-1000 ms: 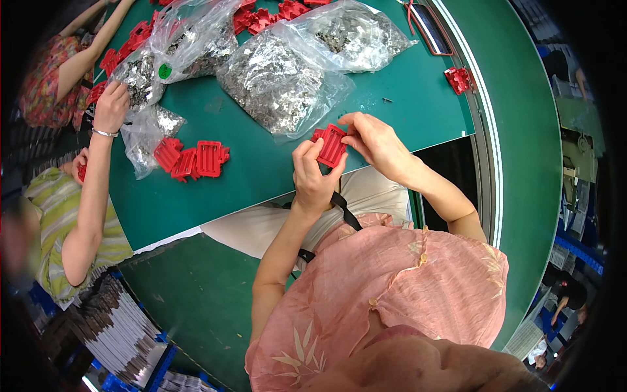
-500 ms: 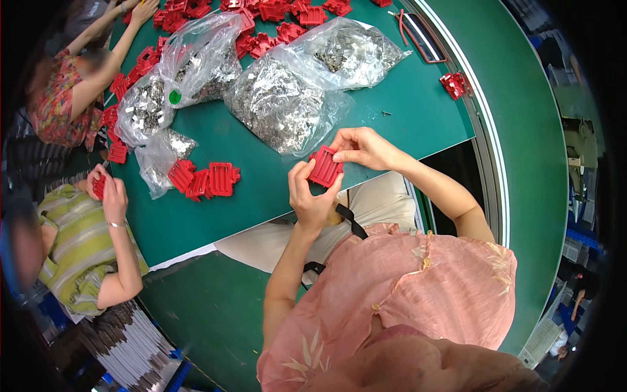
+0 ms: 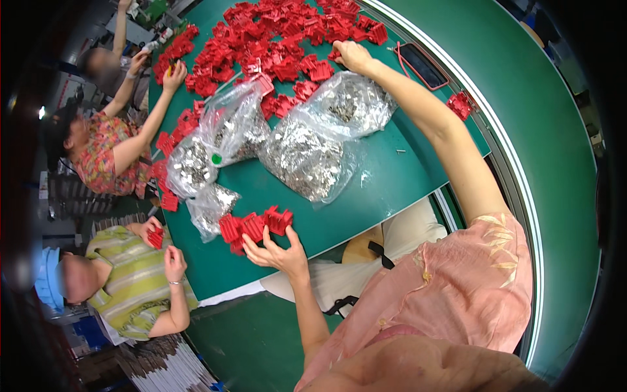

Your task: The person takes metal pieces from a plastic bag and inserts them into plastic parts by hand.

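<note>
My left hand (image 3: 282, 256) is at the front of the green table, its fingers spread and its fingertips by a short row of red plastic housings. The housing at the right of that row (image 3: 278, 221) stands nearest to the thumb and index finger; another slotted housing (image 3: 253, 226) sits beside it. My right arm is stretched far across the table. At the right edge of a big heap of red housings (image 3: 261, 39), my right hand (image 3: 354, 57) has its fingers bent onto one red housing (image 3: 335, 55), partly hidden by them.
Clear plastic bags of small metal parts (image 3: 307, 160) lie mid-table. A phone in a red case (image 3: 423, 65) and a single red housing (image 3: 460, 104) are near the right rail (image 3: 503, 147). At left, a co-worker in a striped shirt (image 3: 134, 274) holds a red part; other people sit beyond.
Both hands were together around one red housing. They have parted: my left hand moved left to the short row and opened, while my right hand reached far forward to the heap. The view shifted too.
</note>
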The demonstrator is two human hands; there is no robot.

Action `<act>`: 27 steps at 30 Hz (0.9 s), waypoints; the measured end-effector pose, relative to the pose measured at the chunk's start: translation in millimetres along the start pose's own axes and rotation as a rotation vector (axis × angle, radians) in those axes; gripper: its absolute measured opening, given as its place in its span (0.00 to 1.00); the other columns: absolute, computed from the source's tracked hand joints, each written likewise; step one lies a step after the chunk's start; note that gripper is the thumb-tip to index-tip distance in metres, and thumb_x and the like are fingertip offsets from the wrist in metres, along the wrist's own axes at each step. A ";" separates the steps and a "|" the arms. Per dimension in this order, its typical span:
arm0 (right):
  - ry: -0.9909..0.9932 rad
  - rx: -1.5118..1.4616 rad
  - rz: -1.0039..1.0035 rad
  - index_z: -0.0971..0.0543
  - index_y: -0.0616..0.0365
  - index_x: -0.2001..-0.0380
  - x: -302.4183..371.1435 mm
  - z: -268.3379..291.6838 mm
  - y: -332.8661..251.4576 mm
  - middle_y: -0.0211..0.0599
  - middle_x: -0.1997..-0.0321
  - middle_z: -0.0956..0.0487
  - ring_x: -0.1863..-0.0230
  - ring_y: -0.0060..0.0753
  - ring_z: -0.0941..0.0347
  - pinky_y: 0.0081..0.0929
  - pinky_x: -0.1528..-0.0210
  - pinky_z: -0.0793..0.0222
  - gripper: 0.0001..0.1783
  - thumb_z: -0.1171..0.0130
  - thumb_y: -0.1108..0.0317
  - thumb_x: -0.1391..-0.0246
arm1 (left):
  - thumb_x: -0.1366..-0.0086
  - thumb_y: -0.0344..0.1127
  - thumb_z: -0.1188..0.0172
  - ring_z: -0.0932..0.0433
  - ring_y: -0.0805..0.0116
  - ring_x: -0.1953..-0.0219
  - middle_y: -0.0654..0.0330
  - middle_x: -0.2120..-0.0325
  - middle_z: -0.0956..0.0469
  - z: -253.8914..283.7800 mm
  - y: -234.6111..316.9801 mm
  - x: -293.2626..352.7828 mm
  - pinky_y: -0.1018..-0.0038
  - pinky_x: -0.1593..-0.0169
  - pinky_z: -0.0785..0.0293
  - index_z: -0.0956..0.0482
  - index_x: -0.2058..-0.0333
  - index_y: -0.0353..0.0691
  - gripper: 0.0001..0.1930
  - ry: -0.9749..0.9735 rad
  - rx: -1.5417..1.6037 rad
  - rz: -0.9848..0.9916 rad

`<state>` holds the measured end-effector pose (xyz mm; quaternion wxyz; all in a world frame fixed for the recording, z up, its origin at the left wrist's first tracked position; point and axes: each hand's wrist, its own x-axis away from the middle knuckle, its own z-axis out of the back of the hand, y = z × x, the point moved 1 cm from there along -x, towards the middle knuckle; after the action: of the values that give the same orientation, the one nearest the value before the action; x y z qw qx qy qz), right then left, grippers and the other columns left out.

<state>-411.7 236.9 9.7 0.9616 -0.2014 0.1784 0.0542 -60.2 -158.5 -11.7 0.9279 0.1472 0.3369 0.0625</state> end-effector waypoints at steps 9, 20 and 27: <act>-0.096 -1.494 -0.353 0.24 0.64 0.54 46.4 64.2 -4.5 0.35 0.62 0.20 0.64 0.23 0.22 0.19 0.58 0.23 0.14 0.41 0.65 0.38 | 0.38 0.46 0.38 0.46 0.43 0.33 0.42 0.36 0.42 8.1 16.3 2.9 0.42 0.33 0.56 0.32 0.43 0.34 0.30 0.061 0.014 -0.142; -0.586 -2.166 -0.577 0.30 0.61 0.45 267.7 74.7 -113.6 0.39 0.46 0.24 0.49 0.26 0.25 0.25 0.48 0.25 0.18 0.47 0.66 0.35 | 0.48 0.34 0.27 0.31 0.50 0.43 0.45 0.38 0.41 1.1 150.4 -12.5 0.60 0.39 0.35 0.44 0.35 0.31 0.45 -0.450 1.029 -0.030; -0.931 -2.109 -0.756 0.27 0.59 0.55 302.0 55.4 -120.9 0.35 0.55 0.23 0.57 0.27 0.22 0.27 0.56 0.24 0.12 0.45 0.63 0.35 | 0.52 0.32 0.23 0.31 0.57 0.41 0.46 0.36 0.44 5.7 132.4 -0.1 0.63 0.40 0.31 0.49 0.33 0.35 0.53 -0.561 0.973 -0.156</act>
<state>-91.7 158.8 -8.6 0.2526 -0.8860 -0.3862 -0.0441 -58.9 -34.3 34.3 0.8091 0.5434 0.0773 -0.2099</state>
